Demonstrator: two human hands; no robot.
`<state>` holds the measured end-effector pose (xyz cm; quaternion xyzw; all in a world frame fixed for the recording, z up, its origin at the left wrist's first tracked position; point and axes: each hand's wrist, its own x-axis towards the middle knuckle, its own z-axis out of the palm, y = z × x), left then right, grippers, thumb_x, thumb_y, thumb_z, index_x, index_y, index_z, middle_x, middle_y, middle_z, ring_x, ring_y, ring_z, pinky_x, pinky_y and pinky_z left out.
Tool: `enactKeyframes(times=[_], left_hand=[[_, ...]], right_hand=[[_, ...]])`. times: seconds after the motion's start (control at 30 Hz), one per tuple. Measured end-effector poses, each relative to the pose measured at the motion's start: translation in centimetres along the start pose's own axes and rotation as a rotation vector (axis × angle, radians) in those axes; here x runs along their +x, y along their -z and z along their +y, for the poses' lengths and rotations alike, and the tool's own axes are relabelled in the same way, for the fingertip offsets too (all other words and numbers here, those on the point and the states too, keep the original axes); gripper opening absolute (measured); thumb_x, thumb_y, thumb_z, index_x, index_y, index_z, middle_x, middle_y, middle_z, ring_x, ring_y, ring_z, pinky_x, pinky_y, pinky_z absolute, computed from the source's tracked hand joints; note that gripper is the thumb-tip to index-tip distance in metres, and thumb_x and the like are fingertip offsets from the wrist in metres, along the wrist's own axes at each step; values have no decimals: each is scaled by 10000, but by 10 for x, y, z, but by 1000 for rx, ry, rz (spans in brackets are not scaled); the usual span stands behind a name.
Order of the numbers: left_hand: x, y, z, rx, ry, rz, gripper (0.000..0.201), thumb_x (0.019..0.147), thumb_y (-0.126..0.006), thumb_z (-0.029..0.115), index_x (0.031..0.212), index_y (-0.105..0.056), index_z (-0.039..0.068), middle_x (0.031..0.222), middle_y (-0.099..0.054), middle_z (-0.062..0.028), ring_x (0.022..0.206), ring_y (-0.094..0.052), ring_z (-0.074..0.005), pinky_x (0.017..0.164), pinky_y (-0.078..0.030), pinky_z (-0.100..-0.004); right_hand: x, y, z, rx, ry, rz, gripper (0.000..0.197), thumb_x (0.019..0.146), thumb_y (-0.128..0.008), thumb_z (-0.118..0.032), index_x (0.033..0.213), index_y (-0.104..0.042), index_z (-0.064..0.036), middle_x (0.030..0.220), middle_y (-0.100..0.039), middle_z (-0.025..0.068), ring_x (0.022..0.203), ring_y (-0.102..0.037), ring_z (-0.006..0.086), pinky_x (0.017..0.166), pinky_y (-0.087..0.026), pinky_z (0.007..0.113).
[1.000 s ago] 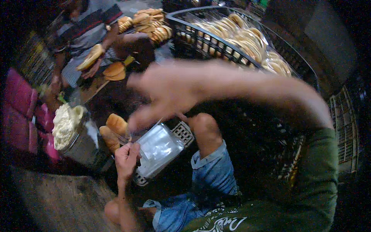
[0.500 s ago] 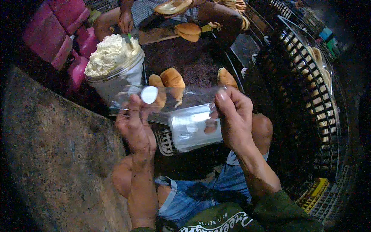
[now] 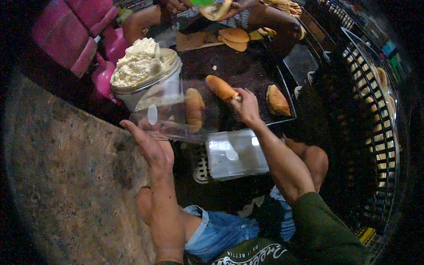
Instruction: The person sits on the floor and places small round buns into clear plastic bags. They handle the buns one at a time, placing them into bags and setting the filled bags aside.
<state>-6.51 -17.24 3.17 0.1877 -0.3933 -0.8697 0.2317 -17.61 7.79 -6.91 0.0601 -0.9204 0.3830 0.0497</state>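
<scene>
My left hand (image 3: 152, 145) holds up a clear plastic bag (image 3: 174, 121) with a white oval label, its thumb spread out to the side and its fingers partly hidden behind the film. Over the dark tray (image 3: 247, 73), my right hand (image 3: 247, 106) grips the near end of a long golden bun (image 3: 217, 87). A second bun (image 3: 194, 99) lies partly behind the bag, and another bun (image 3: 277, 101) rests near the tray's right edge. Below my hands, a stack of clear bags (image 3: 238, 154) with a white oval sits on a pale plastic basket (image 3: 201, 170).
At the left stands a bucket (image 3: 157, 88) heaped with pale cream (image 3: 137, 64). Across from me a co-worker holds a split bun (image 3: 215, 11) and a green tool (image 3: 201, 2). Opened buns (image 3: 234, 39) lie near them. A black crate (image 3: 375, 119) of bread stands right.
My right hand has let go of the bag and taken hold of a bun on the tray. The bag stays in my left hand. The co-worker's green tool moved from the cream to a bun.
</scene>
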Motion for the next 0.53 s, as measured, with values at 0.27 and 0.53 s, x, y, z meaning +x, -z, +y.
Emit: enactKeyframes(times=[0.27, 0.53], left_hand=[[6, -4, -29, 226, -19, -35, 715, 972, -341, 626, 1254, -504, -10, 1209, -591, -176, 1066, -601, -254, 898, -532, -417], [-44, -36, -49, 274, -38, -334, 755, 975, -342, 616, 1390, -436, -8, 1363, -503, -183, 1225, -534, -292, 1003, -475, -431]], right_hand=[[-98, 189, -44, 941, -279, 113, 575, 793, -631, -183, 1310, -499, 31, 1207, -606, 137, 1075, -580, 219, 933, -459, 317], [-110, 189, -44, 914, -133, -38, 694, 779, -668, -239, 1378, -446, 32, 1249, -600, 162, 1175, -547, 238, 1067, -349, 349]])
